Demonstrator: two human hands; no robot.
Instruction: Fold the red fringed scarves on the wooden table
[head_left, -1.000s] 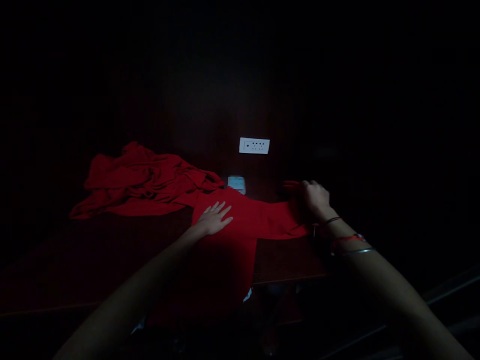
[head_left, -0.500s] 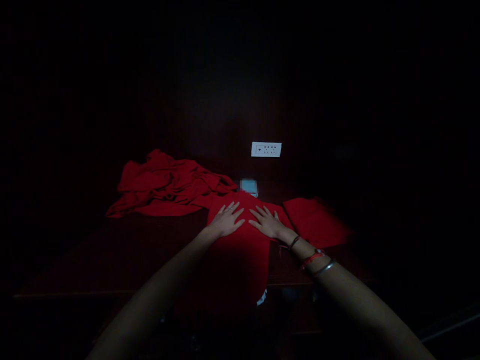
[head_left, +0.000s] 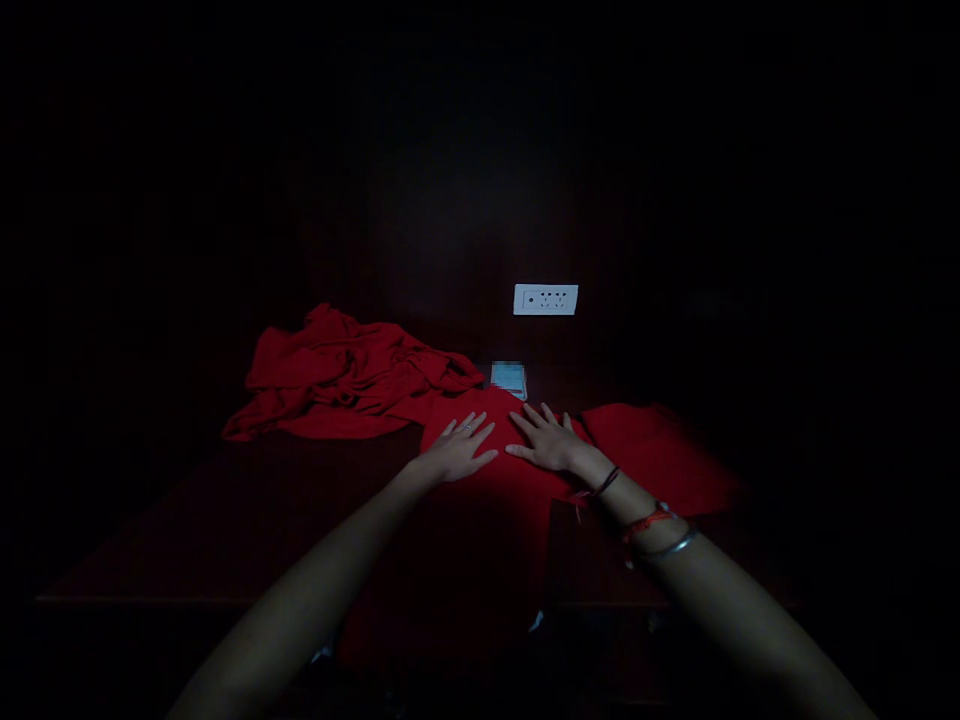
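A red garment, apparently a shirt [head_left: 480, 520], is spread on the dark table, its lower part hanging over the front edge. My left hand [head_left: 459, 455] lies on its upper part, fingers spread and pointing away from me. To its right, my right hand [head_left: 547, 440] rests palm down on the same cloth, also with fingers apart. Neither hand grasps anything. Behind and left of my left hand is a crumpled heap of red cloth [head_left: 345, 375]. A flatter red piece [head_left: 652, 450] lies right of my right hand, its far side fading into darkness.
The dark table [head_left: 240, 520] ends in a front edge near my forearms. At its back, a small pale-blue item [head_left: 509, 379] lies just beyond the shirt, its surface blurred. A white wall socket [head_left: 546, 300] is above it. Most surroundings are too dark to make out.
The view has shifted slightly, so the socket and cloths appear farther right. Both hands remain spread on the shirt, with little visible change in the cloth.
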